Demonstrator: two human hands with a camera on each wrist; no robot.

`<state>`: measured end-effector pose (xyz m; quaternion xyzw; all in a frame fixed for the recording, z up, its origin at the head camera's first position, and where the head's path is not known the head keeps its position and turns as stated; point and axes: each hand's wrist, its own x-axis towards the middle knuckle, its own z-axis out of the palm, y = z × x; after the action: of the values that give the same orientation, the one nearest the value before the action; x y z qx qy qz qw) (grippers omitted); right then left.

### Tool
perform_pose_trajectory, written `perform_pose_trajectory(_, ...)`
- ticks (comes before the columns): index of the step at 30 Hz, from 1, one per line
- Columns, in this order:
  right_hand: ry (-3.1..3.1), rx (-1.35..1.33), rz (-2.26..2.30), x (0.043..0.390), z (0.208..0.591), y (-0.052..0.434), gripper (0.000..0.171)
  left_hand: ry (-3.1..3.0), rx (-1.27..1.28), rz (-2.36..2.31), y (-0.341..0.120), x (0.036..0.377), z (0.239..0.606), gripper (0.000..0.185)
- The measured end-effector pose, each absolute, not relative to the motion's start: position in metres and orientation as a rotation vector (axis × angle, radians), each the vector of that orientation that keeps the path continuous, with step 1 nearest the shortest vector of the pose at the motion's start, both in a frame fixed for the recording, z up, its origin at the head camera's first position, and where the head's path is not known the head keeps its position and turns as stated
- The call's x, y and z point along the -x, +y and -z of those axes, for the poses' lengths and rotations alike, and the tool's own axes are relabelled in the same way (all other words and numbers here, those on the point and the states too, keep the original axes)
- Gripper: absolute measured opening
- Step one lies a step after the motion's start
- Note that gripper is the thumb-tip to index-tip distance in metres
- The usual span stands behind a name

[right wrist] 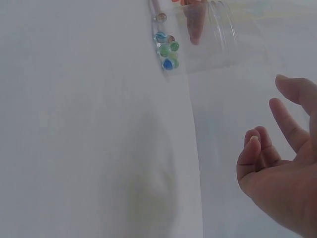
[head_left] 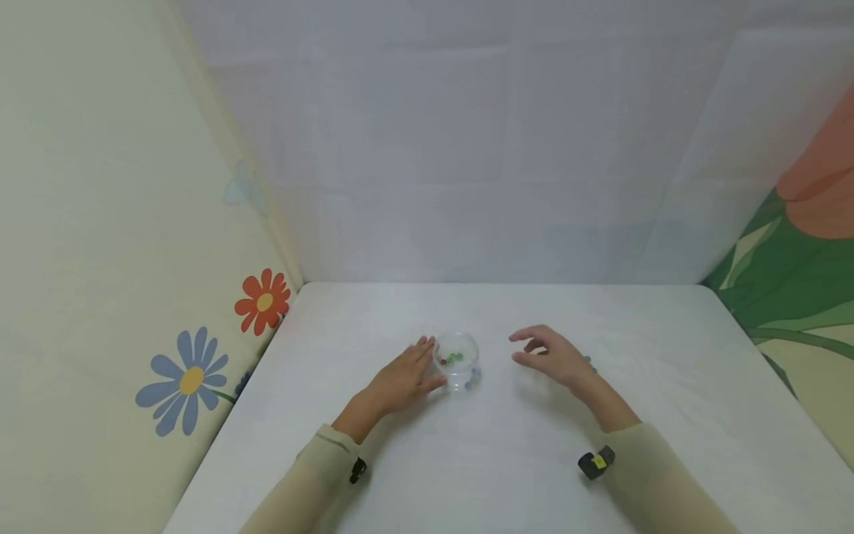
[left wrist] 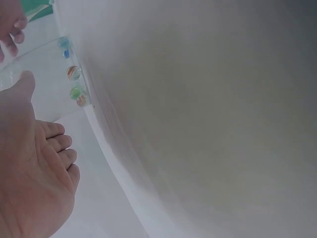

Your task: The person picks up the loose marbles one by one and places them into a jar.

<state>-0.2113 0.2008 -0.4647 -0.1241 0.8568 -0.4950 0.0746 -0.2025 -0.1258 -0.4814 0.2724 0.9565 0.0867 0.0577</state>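
My left hand [head_left: 400, 380] rests flat against the clear cup [head_left: 457, 361] of marbles [head_left: 454, 358] on the counter [head_left: 507, 460], my right hand [head_left: 552, 357] hovers relaxed nearby, one marble [head_left: 588, 361] apparently left out.

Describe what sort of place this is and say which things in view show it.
Probably a staged tabletop booth, not a lived-in room: a white table enclosed by fabric backdrops, one with printed flowers, and bare apart from a clear cup of marbles.

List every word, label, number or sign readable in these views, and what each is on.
None: no readable text in any view.
The clear cup and marbles carry no lettering.
The yellow tag on the right wrist device is too small to read.
The wall cloths show only flower patterns.
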Motion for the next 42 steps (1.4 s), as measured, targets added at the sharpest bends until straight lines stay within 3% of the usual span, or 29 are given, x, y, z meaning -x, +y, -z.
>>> perform_pose_trajectory(42, 2.680, 0.133, 1.314, 0.191, 0.469, 0.300, 0.049, 2.917, -0.831, -0.257, -0.130, 0.205, 0.491, 0.081)
